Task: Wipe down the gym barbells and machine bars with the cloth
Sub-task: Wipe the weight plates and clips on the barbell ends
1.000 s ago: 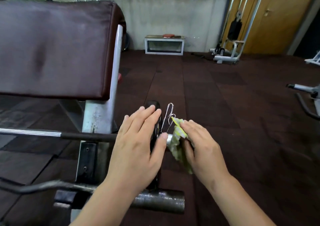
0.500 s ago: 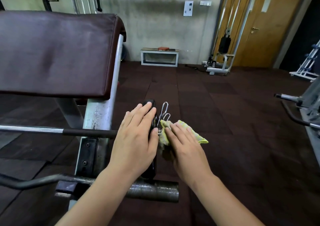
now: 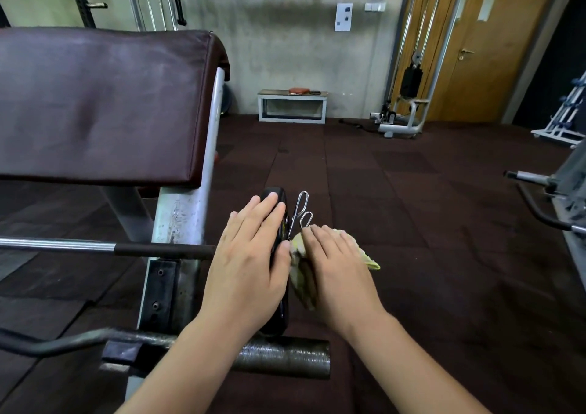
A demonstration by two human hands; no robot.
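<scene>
At six o'clock, the left hand (image 3: 250, 255) lies flat-fingered on the weight plate (image 3: 279, 198) while, at its three o'clock, the right hand (image 3: 337, 271) curls the cloth (image 3: 369, 259) round the barbell (image 3: 158, 249) sleeve, with the shaft and lower curl bar (image 3: 285, 355) seemingly left to wipe.

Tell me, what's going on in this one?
A person is wiping the barbell that rests on a padded curl bench. The left hand lies flat on the black weight plate, steadying it. The right hand holds a yellow-green cloth around the bar's end, just outside the spring collar.
</scene>
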